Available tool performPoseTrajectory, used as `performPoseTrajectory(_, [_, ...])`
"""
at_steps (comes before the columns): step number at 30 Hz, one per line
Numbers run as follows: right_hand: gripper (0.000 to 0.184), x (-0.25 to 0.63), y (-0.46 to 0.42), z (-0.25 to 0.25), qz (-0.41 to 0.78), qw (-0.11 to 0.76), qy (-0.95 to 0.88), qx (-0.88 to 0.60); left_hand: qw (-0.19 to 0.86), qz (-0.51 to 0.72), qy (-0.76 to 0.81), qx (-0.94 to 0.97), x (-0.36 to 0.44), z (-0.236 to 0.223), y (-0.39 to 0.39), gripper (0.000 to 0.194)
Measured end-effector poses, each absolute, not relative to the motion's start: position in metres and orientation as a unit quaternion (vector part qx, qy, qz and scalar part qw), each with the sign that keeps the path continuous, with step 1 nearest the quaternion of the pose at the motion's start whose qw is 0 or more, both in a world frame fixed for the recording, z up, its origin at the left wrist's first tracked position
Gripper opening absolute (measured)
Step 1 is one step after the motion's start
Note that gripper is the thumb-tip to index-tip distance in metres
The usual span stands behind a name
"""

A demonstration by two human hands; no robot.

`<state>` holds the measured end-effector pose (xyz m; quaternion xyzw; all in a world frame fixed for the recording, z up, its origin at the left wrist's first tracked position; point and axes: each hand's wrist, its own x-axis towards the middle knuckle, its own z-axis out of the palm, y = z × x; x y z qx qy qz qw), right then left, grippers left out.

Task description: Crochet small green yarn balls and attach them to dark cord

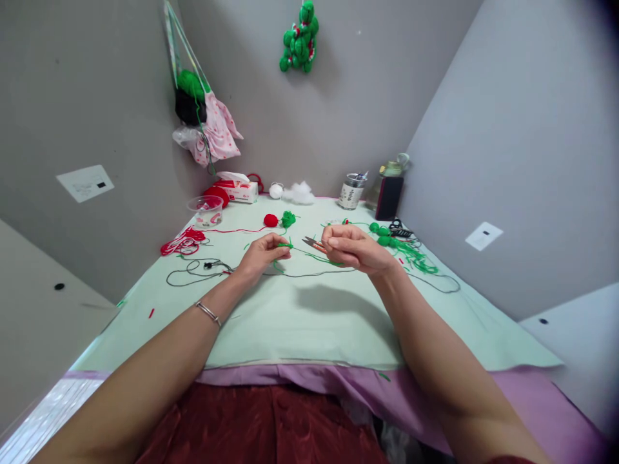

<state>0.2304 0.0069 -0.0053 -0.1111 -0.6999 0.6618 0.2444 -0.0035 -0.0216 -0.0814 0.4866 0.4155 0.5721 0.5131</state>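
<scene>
My left hand [264, 256] is closed in a pinch over the table, its fingertips on a small piece of green yarn work [286, 245]. A thin strand trails from that piece toward the right. My right hand [355, 246] is curled shut, thumb pressed against the fingers; what it grips is hidden. Small thread snips [315, 245] with orange handles and parted blades show right beside its fingers, blades pointing left. Whether the hand holds them or they lie behind it, I cannot tell. Loose green yarn strands [316, 257] lie below the snips.
Beyond my hands are a red yarn ball [271, 220] and a green yarn ball [288, 219]. Red yarn [184, 241] and a plastic tub [207, 211] sit left. Green knitted balls [383, 236], a pen tin [352, 192] and a dark phone [389, 198] stand right. A dark cord [314, 274] crosses the table.
</scene>
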Motion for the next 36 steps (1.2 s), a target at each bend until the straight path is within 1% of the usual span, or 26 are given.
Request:
performPoseTrajectory(5, [0.021, 0.233, 0.011, -0.009, 0.675, 0.219, -0.698, -0.096, 0.515, 0.571, 0.419, 0.483, -0.003, -0.081, -0.022, 0.034])
performPoseTrajectory(12, [0.019, 0.236, 0.015, -0.009, 0.683, 0.227, -0.684, -0.116, 0.508, 0.571, 0.416, 0.492, -0.002, -0.080, -0.025, 0.034])
performPoseTrajectory(15, [0.017, 0.236, 0.015, -0.007, 0.677, 0.239, -0.682, -0.139, 0.491, 0.566, 0.413, 0.517, -0.003, -0.079, -0.027, 0.043])
performPoseTrajectory(17, [0.019, 0.235, 0.016, -0.007, 0.669, 0.261, -0.678, -0.159, 0.475, 0.560, 0.412, 0.539, -0.003, -0.079, -0.027, 0.044])
performPoseTrajectory(20, [0.023, 0.233, 0.019, -0.008, 0.654, 0.319, -0.662, -0.180, 0.447, 0.544, 0.428, 0.567, -0.003, -0.080, -0.026, 0.028])
performPoseTrajectory(21, [0.024, 0.233, 0.020, -0.008, 0.648, 0.344, -0.654, -0.184, 0.442, 0.540, 0.435, 0.569, -0.003, -0.081, -0.026, 0.026])
performPoseTrajectory(24, [0.025, 0.235, 0.025, -0.006, 0.631, 0.420, -0.626, -0.185, 0.443, 0.547, 0.449, 0.551, -0.003, -0.082, -0.025, 0.029])
performPoseTrajectory(28, [0.024, 0.239, 0.030, -0.003, 0.603, 0.491, -0.604, -0.175, 0.441, 0.563, 0.454, 0.533, -0.004, -0.082, -0.024, 0.033])
performPoseTrajectory(33, [0.022, 0.244, 0.031, 0.002, 0.540, 0.549, -0.600, -0.215, 0.436, 0.567, 0.463, 0.524, -0.004, -0.079, -0.025, 0.032])
performPoseTrajectory(36, [0.023, 0.249, 0.033, 0.004, 0.537, 0.578, -0.583, -0.194, 0.434, 0.569, 0.466, 0.520, -0.005, -0.077, -0.025, 0.030])
